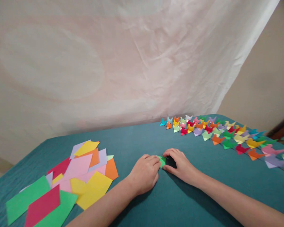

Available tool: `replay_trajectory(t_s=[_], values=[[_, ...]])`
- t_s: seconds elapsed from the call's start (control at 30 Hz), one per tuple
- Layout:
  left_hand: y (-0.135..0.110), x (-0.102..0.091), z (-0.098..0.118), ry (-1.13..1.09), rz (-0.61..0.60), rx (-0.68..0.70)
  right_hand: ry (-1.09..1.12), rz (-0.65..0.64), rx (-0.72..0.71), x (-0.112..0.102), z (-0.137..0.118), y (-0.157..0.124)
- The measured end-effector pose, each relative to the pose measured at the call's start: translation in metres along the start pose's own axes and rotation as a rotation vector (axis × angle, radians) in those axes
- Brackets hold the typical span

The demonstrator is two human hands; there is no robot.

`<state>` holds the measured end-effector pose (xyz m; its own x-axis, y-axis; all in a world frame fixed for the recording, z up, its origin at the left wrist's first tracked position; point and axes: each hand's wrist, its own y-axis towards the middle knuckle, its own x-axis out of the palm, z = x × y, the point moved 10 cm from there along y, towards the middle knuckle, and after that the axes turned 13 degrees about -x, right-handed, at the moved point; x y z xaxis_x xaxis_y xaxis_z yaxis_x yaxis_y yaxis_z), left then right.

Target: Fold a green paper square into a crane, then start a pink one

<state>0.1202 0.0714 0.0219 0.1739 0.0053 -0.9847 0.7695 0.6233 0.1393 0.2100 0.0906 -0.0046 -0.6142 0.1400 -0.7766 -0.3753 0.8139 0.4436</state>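
Both my hands rest on the teal tablecloth (180, 201) near the middle of the table. A small folded green paper (162, 161) lies between them. My left hand (144, 173) is curled, its fingertips pressing on the paper's left side. My right hand (180, 164) is arched over the paper's right side, thumb and fingers pinched on it. Most of the green paper is hidden under the fingers.
A loose pile of flat coloured paper sheets (85, 176) lies at the left, in green, red, yellow, pink and orange. Several folded paper figures (217, 132) stand in rows along the right back. A cream cloth backdrop (109, 63) hangs behind the table.
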Motion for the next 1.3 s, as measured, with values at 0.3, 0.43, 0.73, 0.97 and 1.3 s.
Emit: replay_trajectory(t_s=[0.3,0.43,0.73,0.97,1.3], values=[[-0.001,0.002,0.0,0.029,0.017,0.015,-0.218,-0.113,-0.18,-0.005,-0.033,-0.003],[0.0,0.003,0.0,0.027,0.022,0.01,-0.355,-0.133,-0.237,-0.006,-0.047,-0.003],[0.001,0.004,-0.006,-0.026,-0.014,-0.037,-0.381,-0.193,-0.319,-0.002,-0.059,-0.006],[0.0,0.004,-0.015,-0.049,-0.024,-0.043,-0.382,-0.248,-0.325,-0.003,-0.062,-0.005],[-0.007,0.01,-0.022,0.032,-0.085,-0.044,-0.347,-0.316,-0.305,-0.003,-0.063,-0.002]])
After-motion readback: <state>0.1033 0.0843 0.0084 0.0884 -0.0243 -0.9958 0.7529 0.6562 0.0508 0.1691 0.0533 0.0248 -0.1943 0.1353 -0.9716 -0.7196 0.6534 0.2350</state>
